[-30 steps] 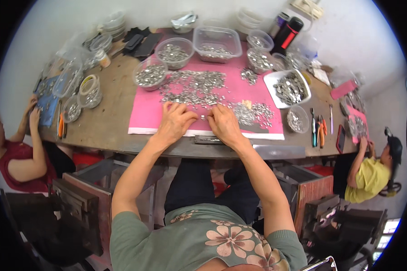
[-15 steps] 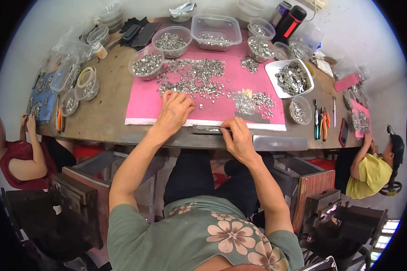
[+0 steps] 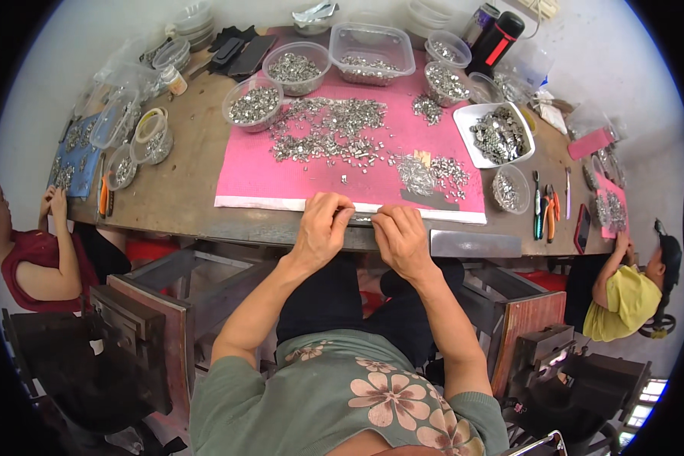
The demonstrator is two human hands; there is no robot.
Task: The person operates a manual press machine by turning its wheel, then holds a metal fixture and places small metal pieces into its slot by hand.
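Note:
At the front edge of the table, a narrow dark metal bar [image 3: 362,218] with small shiny pieces along it shows between my hands. My left hand [image 3: 321,232] is closed in a pinch at its left end; whatever lies between those fingertips is hidden. The right end is gripped by my right hand [image 3: 403,239], thumb and fingers bent round it. Just beyond lies a pink mat [image 3: 266,178] with a white front border. Loose small silver metal parts [image 3: 334,129] spread over its middle, and a pile of thin silver pieces [image 3: 416,176] lies on its right side.
Clear tubs [image 3: 252,105] of metal parts line the mat's back. A white tray [image 3: 463,121], pliers [image 3: 552,213] and a phone [image 3: 582,228] lie to the right. A flat metal plate [image 3: 475,244] sits at the front edge. Co-workers sit at both sides.
My left hand has come from the loose parts on the mat back and to the right, down to the bar. My right hand stays at the bar's right end.

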